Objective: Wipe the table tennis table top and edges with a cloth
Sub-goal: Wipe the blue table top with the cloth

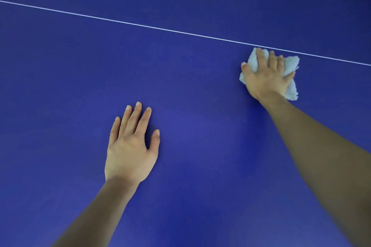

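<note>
Here we note right hand (268,77) pressing white cloth (291,66) onto blue table top (80,66), fingers spread flat over it, just below white line (140,24). Left hand (130,146) flat on table, fingers straight, holding nothing.

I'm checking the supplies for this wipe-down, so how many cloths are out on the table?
1. A white cloth lies bunched under the right hand, beside the white line on the blue table. The left hand holds none.
</note>
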